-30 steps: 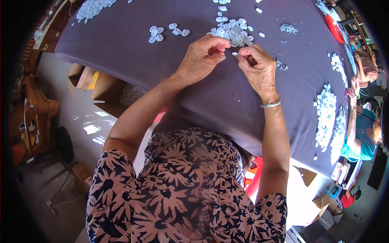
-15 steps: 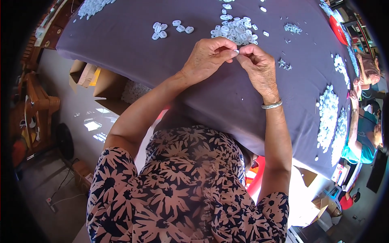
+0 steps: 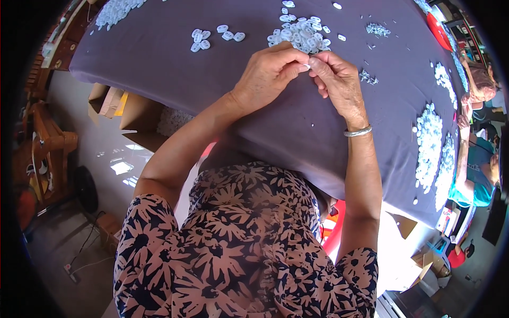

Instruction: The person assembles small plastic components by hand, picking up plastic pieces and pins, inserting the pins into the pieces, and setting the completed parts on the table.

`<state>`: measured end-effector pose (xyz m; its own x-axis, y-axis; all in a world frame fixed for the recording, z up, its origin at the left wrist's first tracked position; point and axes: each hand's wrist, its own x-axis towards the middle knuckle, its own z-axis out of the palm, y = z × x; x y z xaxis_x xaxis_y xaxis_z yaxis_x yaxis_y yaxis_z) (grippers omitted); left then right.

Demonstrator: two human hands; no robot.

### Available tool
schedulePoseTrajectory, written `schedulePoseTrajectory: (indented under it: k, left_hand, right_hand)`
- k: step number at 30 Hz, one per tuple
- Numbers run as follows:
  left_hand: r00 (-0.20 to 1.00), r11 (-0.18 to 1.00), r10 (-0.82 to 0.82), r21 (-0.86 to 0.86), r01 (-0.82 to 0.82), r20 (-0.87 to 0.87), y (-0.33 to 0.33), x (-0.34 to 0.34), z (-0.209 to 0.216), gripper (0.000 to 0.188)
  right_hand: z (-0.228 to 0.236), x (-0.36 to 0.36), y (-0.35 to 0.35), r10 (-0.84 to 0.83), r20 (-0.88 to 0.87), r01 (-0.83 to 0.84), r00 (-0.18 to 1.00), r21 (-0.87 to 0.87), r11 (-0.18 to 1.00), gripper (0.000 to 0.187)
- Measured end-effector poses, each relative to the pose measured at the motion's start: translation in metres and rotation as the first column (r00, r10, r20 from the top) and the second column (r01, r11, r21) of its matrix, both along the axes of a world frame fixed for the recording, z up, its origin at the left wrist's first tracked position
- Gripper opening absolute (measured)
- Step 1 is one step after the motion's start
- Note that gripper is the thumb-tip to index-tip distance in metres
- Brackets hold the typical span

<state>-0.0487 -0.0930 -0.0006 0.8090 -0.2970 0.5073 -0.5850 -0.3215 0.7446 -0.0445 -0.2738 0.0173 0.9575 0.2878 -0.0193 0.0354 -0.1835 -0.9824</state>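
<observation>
My left hand (image 3: 269,74) and my right hand (image 3: 336,79) meet fingertip to fingertip over a table covered in purple cloth (image 3: 159,58). Between the fingertips sits a small white plastic piece (image 3: 306,67), pinched from both sides. A silver bangle (image 3: 358,131) circles my right wrist. Just beyond the hands lies a pile of small white ring-shaped parts (image 3: 297,33). A smaller group of the same white parts (image 3: 212,38) lies further left on the cloth.
More heaps of white parts lie at the table's right side (image 3: 430,140) and far left corner (image 3: 114,10). Another person in a teal top (image 3: 477,169) sits at the right edge. Open cardboard boxes (image 3: 132,114) stand on the floor under the table's left side. A red dish (image 3: 439,32) lies at the far right.
My hands have drawn together, from slightly apart to fingertips touching around the small white piece. The view has shifted a little down the table.
</observation>
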Motion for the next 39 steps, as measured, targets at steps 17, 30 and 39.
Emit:
schedulePoseTrajectory:
  k: [17, 30, 39]
  left_hand:
    - [0.990, 0.980, -0.095, -0.167, 0.111, 0.101, 0.003, 0.004, 0.000, 0.022]
    - [0.970, 0.901, -0.162, -0.427, 0.071, -0.182, 0.001, 0.001, -0.004, 0.016]
    - [0.937, 0.892, -0.212, -0.447, 0.070, -0.277, 0.000, 0.000, -0.003, 0.017]
  right_hand:
    - [0.005, -0.001, -0.007, 0.224, -0.302, -0.050, 0.927, 0.492, 0.869, 0.014]
    - [-0.005, -0.005, 0.010, -0.074, 0.167, 0.053, 0.983, 0.126, 0.991, 0.008]
    - [-0.010, -0.005, 0.010, -0.071, 0.124, 0.046, 0.990, 0.191, 0.980, 0.007]
